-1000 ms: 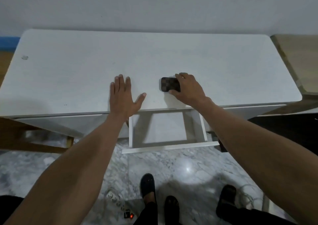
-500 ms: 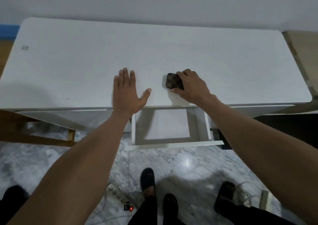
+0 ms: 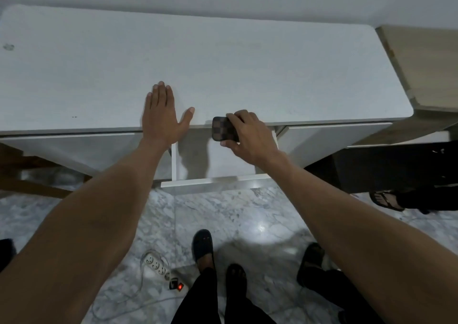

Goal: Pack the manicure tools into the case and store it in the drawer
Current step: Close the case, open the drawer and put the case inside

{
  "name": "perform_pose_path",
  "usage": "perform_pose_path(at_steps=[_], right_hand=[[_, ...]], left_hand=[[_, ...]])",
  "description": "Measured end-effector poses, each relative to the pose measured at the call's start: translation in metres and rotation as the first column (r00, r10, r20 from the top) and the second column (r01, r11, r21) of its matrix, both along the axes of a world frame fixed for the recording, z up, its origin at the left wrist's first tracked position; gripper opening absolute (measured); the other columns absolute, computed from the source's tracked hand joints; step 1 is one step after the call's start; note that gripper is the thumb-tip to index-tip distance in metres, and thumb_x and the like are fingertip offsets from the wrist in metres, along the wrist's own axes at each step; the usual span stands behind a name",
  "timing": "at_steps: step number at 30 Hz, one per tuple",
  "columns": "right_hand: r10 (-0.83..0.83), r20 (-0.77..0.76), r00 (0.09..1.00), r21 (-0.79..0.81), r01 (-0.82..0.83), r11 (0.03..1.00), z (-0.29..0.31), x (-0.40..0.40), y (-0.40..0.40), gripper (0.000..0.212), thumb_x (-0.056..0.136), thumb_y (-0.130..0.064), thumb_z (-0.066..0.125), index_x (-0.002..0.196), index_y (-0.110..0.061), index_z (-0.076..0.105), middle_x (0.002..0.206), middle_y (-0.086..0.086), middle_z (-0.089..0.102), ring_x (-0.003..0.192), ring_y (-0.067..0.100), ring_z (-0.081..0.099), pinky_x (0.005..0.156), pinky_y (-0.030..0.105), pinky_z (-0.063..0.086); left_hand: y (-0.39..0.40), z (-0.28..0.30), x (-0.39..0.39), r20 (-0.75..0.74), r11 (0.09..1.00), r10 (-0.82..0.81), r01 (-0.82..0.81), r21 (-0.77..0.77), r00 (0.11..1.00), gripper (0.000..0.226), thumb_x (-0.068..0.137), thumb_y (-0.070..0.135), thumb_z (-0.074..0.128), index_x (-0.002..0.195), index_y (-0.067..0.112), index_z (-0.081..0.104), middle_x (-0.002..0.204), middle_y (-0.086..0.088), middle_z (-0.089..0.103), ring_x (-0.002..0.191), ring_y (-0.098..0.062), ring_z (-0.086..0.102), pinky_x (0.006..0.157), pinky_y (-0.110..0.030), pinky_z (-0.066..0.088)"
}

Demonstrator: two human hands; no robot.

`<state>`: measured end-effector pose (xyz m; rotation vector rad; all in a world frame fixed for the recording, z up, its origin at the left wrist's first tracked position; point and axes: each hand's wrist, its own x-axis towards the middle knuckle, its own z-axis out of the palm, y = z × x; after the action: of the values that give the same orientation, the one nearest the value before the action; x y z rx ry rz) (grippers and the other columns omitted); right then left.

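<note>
A small closed case [image 3: 222, 128] with a brown checkered cover is gripped by my right hand [image 3: 250, 135], fingers on its far edge and thumb on its near edge. The case hangs just past the front edge of the white desk [image 3: 247, 70], above the back of the open white drawer [image 3: 213, 183]. The drawer's inside looks bare. My left hand [image 3: 162, 115] lies flat on the desk top at its front edge, fingers spread, just left of the drawer. No loose manicure tools are in view.
A wooden table [image 3: 426, 63] abuts the desk on the right. On the marble floor lie a white power strip [image 3: 158, 268] with a red switch light, my sandalled feet, and another person's feet [image 3: 386, 201] at right.
My right hand has lifted the case off the desk top and brought it toward me, over the open drawer. The left hand has stayed flat on the desk.
</note>
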<state>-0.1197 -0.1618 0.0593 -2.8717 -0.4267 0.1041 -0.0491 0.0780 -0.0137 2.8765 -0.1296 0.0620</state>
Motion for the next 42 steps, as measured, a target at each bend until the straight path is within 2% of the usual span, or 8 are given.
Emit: perform_pose_path(at_steps=[4,9,12,18,25,31,37,42], right_hand=[[0.019,-0.038,0.999,-0.018,-0.02,1.0,-0.016,-0.025,0.001,0.064,0.082,-0.05,0.07,0.131,-0.014,0.051,0.127,0.008,0.055,0.115,0.031,0.053,0.085,0.044,0.05],[-0.036,-0.145,0.989,-0.035,0.031,0.999,-0.038,-0.023,0.003,0.065,0.082,-0.05,0.071,0.132,-0.014,0.051,0.126,0.009,0.054,0.117,0.031,0.051,0.085,0.044,0.051],[-0.044,-0.221,0.974,-0.033,0.037,0.999,-0.056,-0.012,0.005,0.068,0.081,-0.05,0.073,0.134,-0.014,0.051,0.127,0.011,0.055,0.116,0.032,0.053,0.085,0.044,0.053],[-0.025,-0.349,0.937,-0.084,-0.005,0.996,-0.098,0.015,0.009,0.065,0.074,-0.05,0.079,0.122,-0.013,0.056,0.119,0.012,0.056,0.115,0.033,0.053,0.087,0.048,0.055],[-0.026,-0.431,0.902,-0.137,-0.037,0.99,-0.138,0.028,0.021,0.074,0.077,-0.04,0.08,0.137,-0.011,0.046,0.129,0.015,0.048,0.12,0.035,0.048,0.088,0.047,0.054],[-0.067,-0.477,0.877,-0.208,-0.039,0.977,-0.156,0.03,0.028,0.075,0.08,-0.032,0.078,0.139,-0.005,0.04,0.129,0.02,0.045,0.117,0.038,0.048,0.09,0.048,0.052],[-0.09,-0.523,0.848,-0.18,-0.007,0.984,-0.154,0.03,0.028,0.083,0.079,-0.031,0.079,0.144,-0.01,0.033,0.13,0.019,0.045,0.119,0.037,0.048,0.092,0.048,0.051],[-0.133,-0.45,0.883,-0.141,0.077,0.987,-0.12,0.029,0.015,0.063,0.09,-0.041,0.064,0.142,-0.014,0.042,0.137,0.013,0.047,0.125,0.032,0.049,0.091,0.042,0.049]], left_hand=[[-0.003,0.0,-0.007,-0.004,1.0,0.017,-0.017,-0.014,1.0,0.095,0.098,0.066,0.024,0.16,-0.005,0.015,0.17,-0.025,0.013,0.16,-0.036,0.009,0.131,-0.046,0.006],[-0.004,-0.005,-0.009,0.052,1.0,0.026,-0.026,-0.009,0.998,0.092,0.1,0.065,0.023,0.16,-0.005,0.017,0.169,-0.025,0.015,0.159,-0.036,0.011,0.131,-0.046,0.008],[-0.004,-0.01,-0.01,0.128,0.999,0.039,-0.04,0.004,0.991,0.089,0.103,0.063,0.026,0.16,-0.005,0.022,0.168,-0.025,0.021,0.158,-0.036,0.017,0.131,-0.045,0.012],[-0.007,-0.022,-0.007,0.284,0.996,0.077,-0.084,0.015,0.956,0.082,0.102,0.059,0.036,0.155,-0.005,0.036,0.163,-0.025,0.035,0.154,-0.036,0.031,0.128,-0.046,0.024],[-0.008,-0.029,-0.004,0.375,0.993,0.105,-0.119,0.014,0.921,0.08,0.098,0.054,0.046,0.151,-0.006,0.044,0.158,-0.025,0.043,0.15,-0.036,0.038,0.125,-0.046,0.031],[-0.008,-0.032,-0.003,0.382,0.991,0.111,-0.129,0.022,0.918,0.08,0.099,0.055,0.044,0.151,-0.005,0.044,0.159,-0.023,0.043,0.151,-0.035,0.038,0.125,-0.045,0.031],[-0.008,-0.031,-0.003,0.385,0.992,0.107,-0.127,0.026,0.917,0.079,0.098,0.054,0.045,0.151,-0.004,0.045,0.158,-0.023,0.044,0.15,-0.034,0.039,0.125,-0.045,0.032],[-0.006,-0.023,-0.007,0.281,0.996,0.076,-0.083,0.014,0.957,0.081,0.099,0.056,0.041,0.154,-0.004,0.039,0.162,-0.023,0.038,0.153,-0.035,0.033,0.126,-0.047,0.028]])
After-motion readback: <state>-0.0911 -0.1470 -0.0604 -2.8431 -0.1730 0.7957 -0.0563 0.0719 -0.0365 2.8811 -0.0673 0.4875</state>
